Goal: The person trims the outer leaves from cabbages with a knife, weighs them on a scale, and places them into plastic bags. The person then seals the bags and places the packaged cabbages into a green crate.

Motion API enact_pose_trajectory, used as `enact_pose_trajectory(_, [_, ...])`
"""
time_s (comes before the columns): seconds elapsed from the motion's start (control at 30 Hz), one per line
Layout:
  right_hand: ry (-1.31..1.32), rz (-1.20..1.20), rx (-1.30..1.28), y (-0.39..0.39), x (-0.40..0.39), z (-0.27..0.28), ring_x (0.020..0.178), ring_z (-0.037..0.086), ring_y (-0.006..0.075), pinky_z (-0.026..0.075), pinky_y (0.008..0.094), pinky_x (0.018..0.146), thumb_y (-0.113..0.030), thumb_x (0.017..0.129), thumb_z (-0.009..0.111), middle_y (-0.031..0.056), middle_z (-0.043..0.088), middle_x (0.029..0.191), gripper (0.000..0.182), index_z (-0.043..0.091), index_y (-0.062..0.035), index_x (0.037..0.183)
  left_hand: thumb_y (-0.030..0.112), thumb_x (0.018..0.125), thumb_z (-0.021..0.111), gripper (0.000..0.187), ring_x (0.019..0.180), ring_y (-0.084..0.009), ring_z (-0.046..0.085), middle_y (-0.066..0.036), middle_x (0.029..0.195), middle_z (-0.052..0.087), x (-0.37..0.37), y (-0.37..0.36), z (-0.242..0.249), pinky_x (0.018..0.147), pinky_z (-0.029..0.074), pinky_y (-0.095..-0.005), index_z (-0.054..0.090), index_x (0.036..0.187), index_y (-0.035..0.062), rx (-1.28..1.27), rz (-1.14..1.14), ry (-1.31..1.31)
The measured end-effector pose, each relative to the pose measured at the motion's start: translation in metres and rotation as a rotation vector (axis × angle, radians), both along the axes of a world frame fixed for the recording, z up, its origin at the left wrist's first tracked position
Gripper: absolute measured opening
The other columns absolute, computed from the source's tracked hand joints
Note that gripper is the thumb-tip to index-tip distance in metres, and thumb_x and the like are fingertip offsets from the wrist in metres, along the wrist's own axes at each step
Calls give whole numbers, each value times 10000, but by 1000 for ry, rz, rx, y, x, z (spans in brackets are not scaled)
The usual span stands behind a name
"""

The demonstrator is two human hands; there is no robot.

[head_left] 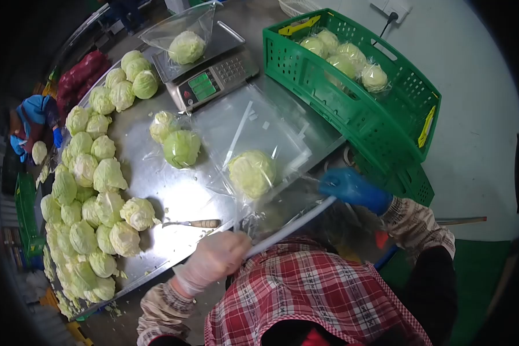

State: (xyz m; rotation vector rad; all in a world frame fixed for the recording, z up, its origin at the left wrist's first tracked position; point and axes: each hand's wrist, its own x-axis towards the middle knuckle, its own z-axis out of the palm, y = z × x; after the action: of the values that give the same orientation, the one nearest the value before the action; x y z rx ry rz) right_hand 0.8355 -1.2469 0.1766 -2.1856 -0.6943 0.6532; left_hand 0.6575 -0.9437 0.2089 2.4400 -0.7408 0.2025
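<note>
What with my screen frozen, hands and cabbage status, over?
Left hand, right hand gripping white-edged plastic. Nearest cabbage just beyond. Knife near left hand.

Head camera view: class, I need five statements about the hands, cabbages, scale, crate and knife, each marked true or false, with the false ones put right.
1. The left hand wears a blue glove. False: the right hand wears blue; the left one's glove is see-through.
2. A cabbage in clear plastic sits on the scale. True.
3. The wooden-handled knife is in the green crate. False: it lies on the metal table.
4. The green crate holds several cabbages. True.
5. The cabbage nearest the hands touches the scale. False: it lies apart from it.
</note>
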Motion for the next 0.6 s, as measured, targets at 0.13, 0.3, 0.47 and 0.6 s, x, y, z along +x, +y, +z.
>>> enact_pose_trajectory(0.13, [194,-21,-181,-49,-10,18,713,613,185,479,300,634,-157,771,690,73,636,803,191,670,-50,928,83,630,634,304,684,-206,584,-71,854,575,-19,-24,-15,563,489,-304,583,923,19,71,-52,-77])
enact_pose_trajectory(0.3, [-388,381,282,35,-44,63,693,605,250,488,330,625,-210,731,708,69,627,825,239,670,-98,939,77,590,701,345,705,-202,593,-59,876,570,-11,-29,-11,568,488,-308,575,910,49,103,72,-152])
enact_pose_trajectory(0.47, [-239,608,162,101,-57,32,701,624,274,483,369,607,-312,719,690,81,638,773,236,661,-102,821,87,598,722,328,680,-205,586,-54,856,576,-6,-28,-14,550,475,-303,569,887,60,122,123,-211])
enact_pose_trajectory(0.6, [-180,661,138,110,-61,29,651,628,306,485,396,585,-318,706,670,119,633,687,233,644,-89,737,106,581,743,328,626,-199,567,-48,793,566,-4,-30,-9,514,458,-301,558,849,62,59,174,-201])
